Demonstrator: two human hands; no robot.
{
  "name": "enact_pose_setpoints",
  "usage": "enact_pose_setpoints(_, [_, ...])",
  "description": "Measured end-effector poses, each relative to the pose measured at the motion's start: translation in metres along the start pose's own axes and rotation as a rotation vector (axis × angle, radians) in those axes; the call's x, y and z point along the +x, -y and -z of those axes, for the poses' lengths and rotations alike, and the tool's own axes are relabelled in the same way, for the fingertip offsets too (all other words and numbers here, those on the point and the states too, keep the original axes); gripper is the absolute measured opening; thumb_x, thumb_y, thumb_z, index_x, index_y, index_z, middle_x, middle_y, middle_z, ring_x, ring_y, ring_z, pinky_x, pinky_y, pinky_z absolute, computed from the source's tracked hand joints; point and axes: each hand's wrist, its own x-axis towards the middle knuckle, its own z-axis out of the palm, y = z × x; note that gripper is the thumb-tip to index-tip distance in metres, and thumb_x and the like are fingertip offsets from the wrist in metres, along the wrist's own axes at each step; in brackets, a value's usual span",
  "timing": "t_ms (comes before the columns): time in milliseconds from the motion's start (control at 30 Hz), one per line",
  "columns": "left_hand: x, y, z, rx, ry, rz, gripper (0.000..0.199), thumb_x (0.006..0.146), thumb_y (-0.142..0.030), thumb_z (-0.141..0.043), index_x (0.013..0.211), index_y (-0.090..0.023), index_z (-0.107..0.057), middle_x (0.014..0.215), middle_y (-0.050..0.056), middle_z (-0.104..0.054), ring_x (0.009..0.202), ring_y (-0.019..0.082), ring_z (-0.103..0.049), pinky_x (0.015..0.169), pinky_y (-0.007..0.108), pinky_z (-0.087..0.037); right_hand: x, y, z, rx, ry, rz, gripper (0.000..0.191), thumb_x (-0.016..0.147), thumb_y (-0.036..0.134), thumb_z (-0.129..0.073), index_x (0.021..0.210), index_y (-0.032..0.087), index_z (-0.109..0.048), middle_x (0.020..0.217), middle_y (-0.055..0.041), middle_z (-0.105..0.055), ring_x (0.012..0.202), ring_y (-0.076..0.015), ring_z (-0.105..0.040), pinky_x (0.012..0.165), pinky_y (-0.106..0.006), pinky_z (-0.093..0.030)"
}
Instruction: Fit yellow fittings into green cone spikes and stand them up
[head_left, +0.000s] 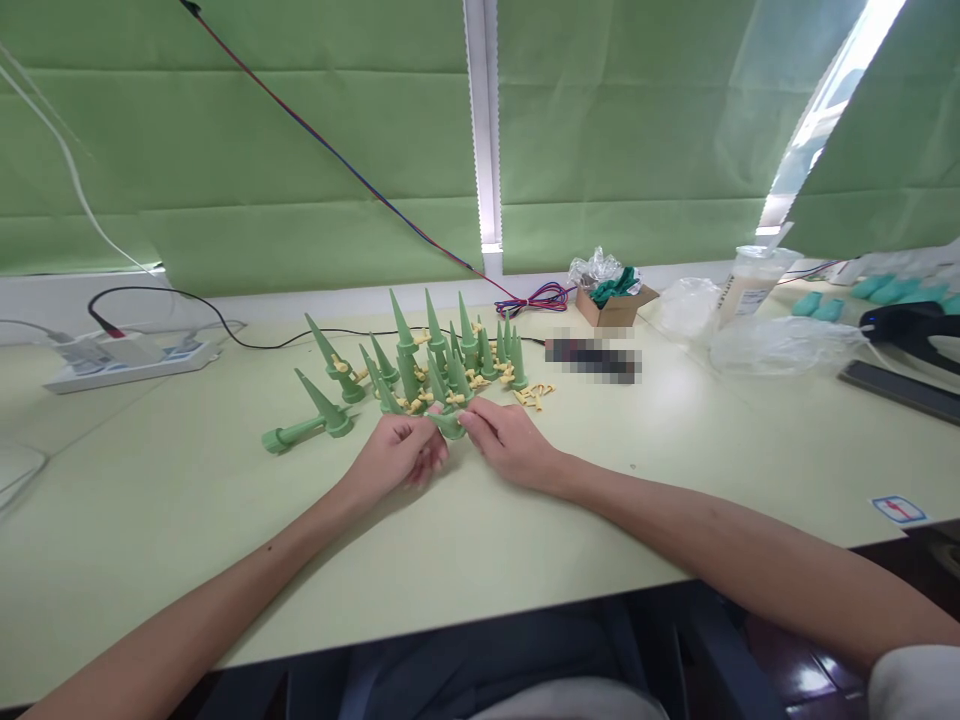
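A green plastic piece (448, 424) is pinched between both my hands, low over the table. My left hand (405, 450) grips its left end with thumb and fingers. On the opposite side my right hand (514, 442) is closed on it with thumb and forefinger. Just behind the hands stand several green pointed spikes (401, 325), many with small yellow tap-like fittings (412, 404) among or on them. A few loose yellow fittings (537, 396) lie right of the cluster. To the left, one green spike (322, 400) stands beside a green tube (296, 434) lying on its side.
A white power strip (135, 365) with plugs lies at the left, its black cable running behind the spikes. Along the back are coiled red-blue wires (536, 298), a small cardboard box (615, 306), plastic bags (780, 345) and a cup (750, 280). A dark flat device (904, 390) lies far right.
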Motion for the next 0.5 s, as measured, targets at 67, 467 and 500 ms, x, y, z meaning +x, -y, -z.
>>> enact_pose_setpoints(67, [-0.0001,-0.0015,-0.0016,-0.053,0.049,0.024,0.046,0.091,-0.037,-0.048,0.056,-0.012,-0.064,0.05,0.005,-0.061,0.034,0.01,-0.051,0.034,0.019,-0.034,0.0004,0.0002,0.0012,-0.003,0.013,0.007,0.032,0.103,0.034,-0.035,0.073,0.022,-0.038,0.062,0.0038,-0.047,0.057,-0.0129,-0.045,0.06,-0.026,-0.03])
enact_pose_setpoints(467, [0.0006,0.0021,-0.0021,-0.125,0.078,0.004,0.054,0.091,-0.059,-0.05,0.072,-0.012,-0.068,0.045,0.002,-0.057,0.038,0.011,-0.051,0.039,0.021,-0.037,-0.0011,-0.0027,0.0035,0.05,0.01,0.021,0.032,0.102,0.033,-0.037,0.073,0.021,-0.04,0.061,0.0037,-0.049,0.056,-0.0122,-0.045,0.058,-0.025,-0.031])
enact_pose_setpoints(500, [0.0002,0.0014,-0.0023,-0.119,0.079,-0.004,0.053,0.091,-0.059,-0.05,0.073,-0.012,-0.068,0.045,0.002,-0.057,0.038,0.011,-0.052,0.039,0.021,-0.037,-0.0011,-0.0025,0.0034,0.055,0.009,0.018,0.032,0.102,0.033,-0.037,0.072,0.021,-0.04,0.061,0.0037,-0.049,0.056,-0.0121,-0.045,0.058,-0.025,-0.031])
